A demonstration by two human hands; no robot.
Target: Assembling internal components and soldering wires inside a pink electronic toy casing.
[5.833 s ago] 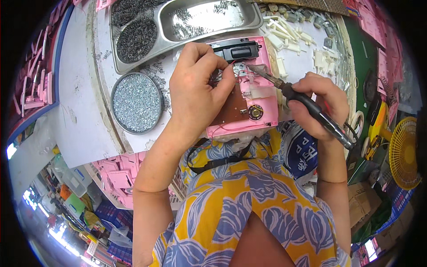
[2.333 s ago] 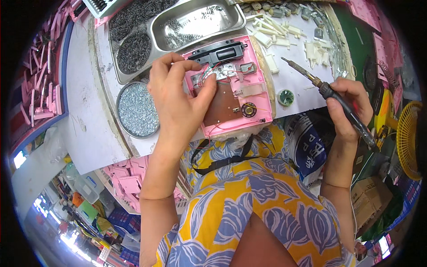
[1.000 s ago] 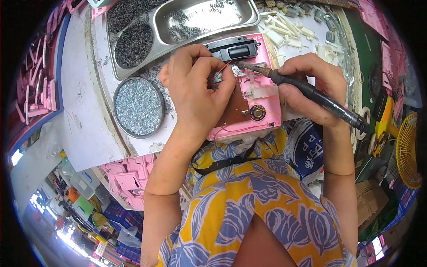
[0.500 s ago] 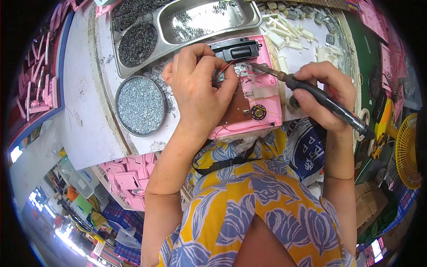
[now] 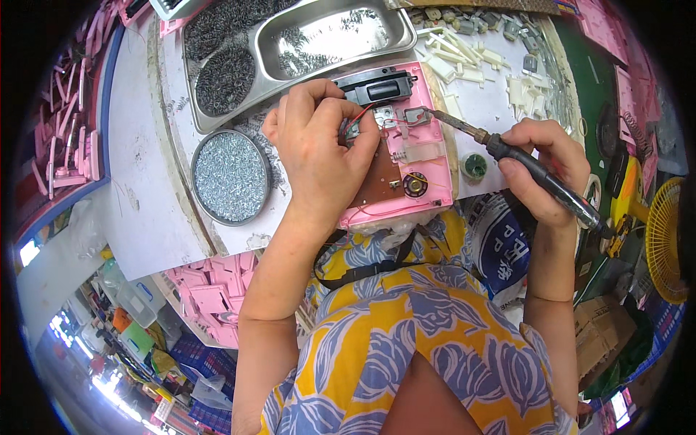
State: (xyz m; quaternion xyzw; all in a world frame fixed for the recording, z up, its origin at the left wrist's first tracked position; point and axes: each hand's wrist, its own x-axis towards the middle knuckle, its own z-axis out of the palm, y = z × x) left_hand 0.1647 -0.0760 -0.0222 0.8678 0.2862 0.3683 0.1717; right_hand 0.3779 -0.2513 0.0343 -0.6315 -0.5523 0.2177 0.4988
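Observation:
A pink plastic housing [image 5: 433,174] lies in front of me, with a black part [image 5: 377,88], a brown circuit board [image 5: 380,177], a small round speaker [image 5: 415,184] and thin wires in it. My left hand [image 5: 322,145] rests over its left side, fingertips pinched together by a red wire [image 5: 361,114]; the hand hides the exact grip. In my right hand [image 5: 547,170] is a soldering iron [image 5: 533,165], held like a pen by its black handle. Its tip is close to a small grey metal part [image 5: 416,116] on the housing's right side.
A round dish of small screws [image 5: 230,177] stands left of the housing. Behind are a steel tray [image 5: 264,43] of springs and loose white plastic parts [image 5: 464,61]. A small green-filled pot [image 5: 473,167] sits to the right, with a yellow fan [image 5: 665,239] beyond.
My right hand has drawn the soldering iron slightly right and down, its tip shifting right, uncovering the small pot. My left hand stays pinched at the wires.

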